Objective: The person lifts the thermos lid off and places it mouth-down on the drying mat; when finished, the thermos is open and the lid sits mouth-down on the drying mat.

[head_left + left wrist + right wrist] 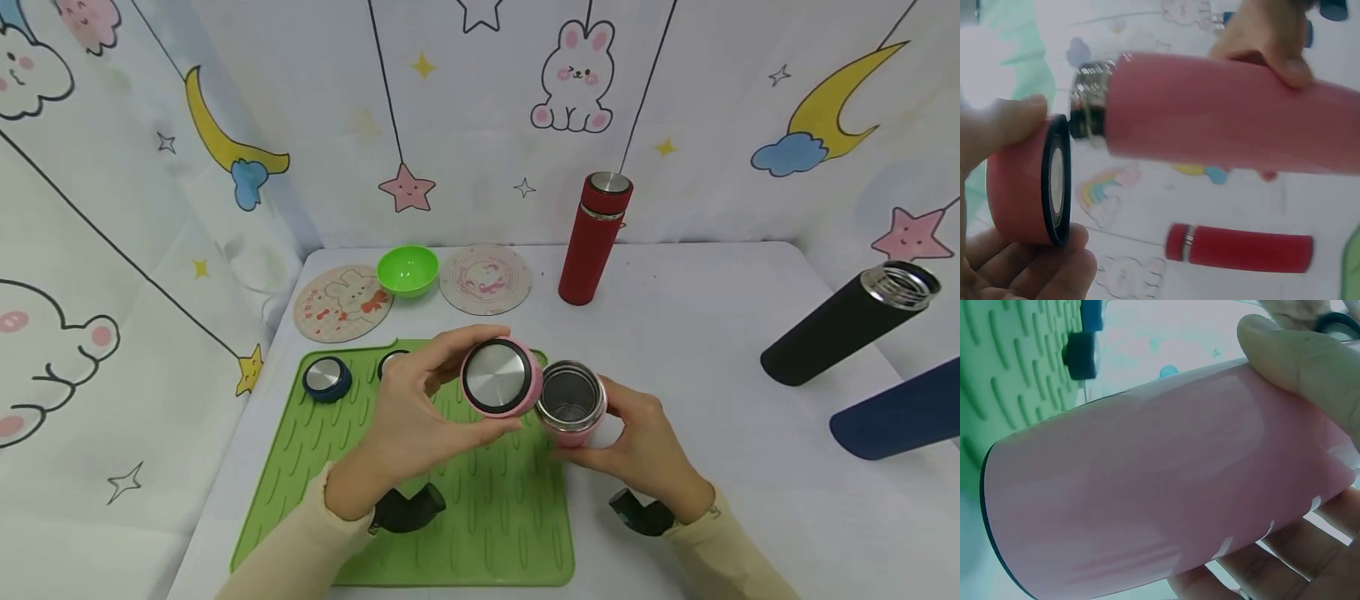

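Note:
In the head view the left hand (420, 408) pinches a pink lid (497, 377) with a steel disc on top, over the green mat. Just right of it, the right hand (637, 442) grips an uncapped pink bottle (573, 429), whose steel mouth faces the camera. The left wrist view shows the lid (1019, 187) held between thumb and fingers, off the bottle's steel neck (1090, 103). In the right wrist view, thumb and fingers wrap round the pink bottle's body (1147, 487).
A green mat (480, 533) holds a blue lid (326, 379) and a partly hidden lid (390, 360). Behind are a green bowl (407, 271), two round coasters and a red bottle (592, 250). Open black (840, 329) and blue (900, 412) bottles are at the right.

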`<state>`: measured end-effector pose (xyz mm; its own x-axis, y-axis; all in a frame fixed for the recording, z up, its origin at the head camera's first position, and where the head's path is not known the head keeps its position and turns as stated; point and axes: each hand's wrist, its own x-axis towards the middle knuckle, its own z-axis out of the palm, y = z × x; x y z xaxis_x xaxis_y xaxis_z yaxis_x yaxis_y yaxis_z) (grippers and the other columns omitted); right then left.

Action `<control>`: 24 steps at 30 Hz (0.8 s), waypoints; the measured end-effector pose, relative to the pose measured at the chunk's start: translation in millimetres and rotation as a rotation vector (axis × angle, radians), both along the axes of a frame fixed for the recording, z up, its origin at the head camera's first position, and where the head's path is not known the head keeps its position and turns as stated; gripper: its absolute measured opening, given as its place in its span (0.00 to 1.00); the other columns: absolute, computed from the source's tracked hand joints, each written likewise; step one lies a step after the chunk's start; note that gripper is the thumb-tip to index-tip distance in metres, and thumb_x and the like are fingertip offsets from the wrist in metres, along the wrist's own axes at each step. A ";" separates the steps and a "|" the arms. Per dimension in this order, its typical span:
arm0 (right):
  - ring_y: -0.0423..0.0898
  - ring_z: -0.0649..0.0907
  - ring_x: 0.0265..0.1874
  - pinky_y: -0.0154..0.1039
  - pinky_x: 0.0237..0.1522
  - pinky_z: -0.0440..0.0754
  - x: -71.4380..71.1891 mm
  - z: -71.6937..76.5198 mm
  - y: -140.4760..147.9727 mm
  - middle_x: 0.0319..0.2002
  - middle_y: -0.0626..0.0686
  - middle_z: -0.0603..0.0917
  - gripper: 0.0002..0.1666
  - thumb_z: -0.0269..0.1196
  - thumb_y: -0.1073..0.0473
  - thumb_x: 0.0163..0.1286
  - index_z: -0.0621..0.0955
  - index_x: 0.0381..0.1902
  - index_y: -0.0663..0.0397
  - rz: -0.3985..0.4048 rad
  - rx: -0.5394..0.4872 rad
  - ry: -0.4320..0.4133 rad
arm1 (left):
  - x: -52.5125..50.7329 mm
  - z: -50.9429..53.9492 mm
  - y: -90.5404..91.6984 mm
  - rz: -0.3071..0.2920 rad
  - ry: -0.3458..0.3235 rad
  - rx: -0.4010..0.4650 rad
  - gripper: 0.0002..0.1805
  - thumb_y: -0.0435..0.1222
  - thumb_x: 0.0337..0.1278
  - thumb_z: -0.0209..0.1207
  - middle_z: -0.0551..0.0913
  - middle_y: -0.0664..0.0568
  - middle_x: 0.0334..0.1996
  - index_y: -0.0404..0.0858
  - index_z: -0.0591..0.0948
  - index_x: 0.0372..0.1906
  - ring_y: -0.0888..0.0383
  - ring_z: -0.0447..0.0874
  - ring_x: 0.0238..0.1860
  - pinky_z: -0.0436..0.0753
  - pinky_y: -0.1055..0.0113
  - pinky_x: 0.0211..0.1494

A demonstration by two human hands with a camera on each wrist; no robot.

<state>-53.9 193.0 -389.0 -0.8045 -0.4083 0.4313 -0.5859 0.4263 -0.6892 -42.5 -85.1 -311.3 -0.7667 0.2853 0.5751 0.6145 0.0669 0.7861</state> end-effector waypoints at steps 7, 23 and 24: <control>0.26 0.84 0.50 0.19 0.52 0.83 -5.1 -11.6 14.5 0.46 0.50 0.91 0.45 0.88 0.66 0.35 0.84 0.56 0.52 -0.106 -0.035 0.024 | -14.5 -33.3 -9.0 0.081 -0.258 -0.112 0.40 0.33 0.43 0.82 0.87 0.56 0.59 0.51 0.79 0.66 0.61 0.86 0.59 0.86 0.67 0.63; 0.17 0.78 0.51 0.14 0.52 0.78 -36.6 -26.3 49.3 0.54 0.50 0.86 0.43 0.84 0.66 0.46 0.79 0.62 0.58 -0.312 -0.022 -0.151 | -56.4 -102.1 3.4 0.205 -0.473 -0.364 0.39 0.34 0.46 0.81 0.87 0.48 0.57 0.41 0.77 0.67 0.55 0.88 0.56 0.88 0.60 0.60; 0.17 0.78 0.51 0.14 0.52 0.78 -39.0 -26.8 51.3 0.55 0.49 0.86 0.43 0.84 0.65 0.48 0.79 0.62 0.58 -0.322 -0.024 -0.162 | -58.2 -104.6 3.8 0.210 -0.469 -0.384 0.40 0.35 0.46 0.80 0.87 0.48 0.58 0.40 0.77 0.67 0.55 0.88 0.56 0.87 0.59 0.60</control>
<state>-93.0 244.3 -415.8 -0.9489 -0.1144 0.2941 -0.3067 0.5539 -0.7740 -100.7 -81.3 -415.9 -0.9740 0.2206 0.0521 0.1546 0.4785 0.8644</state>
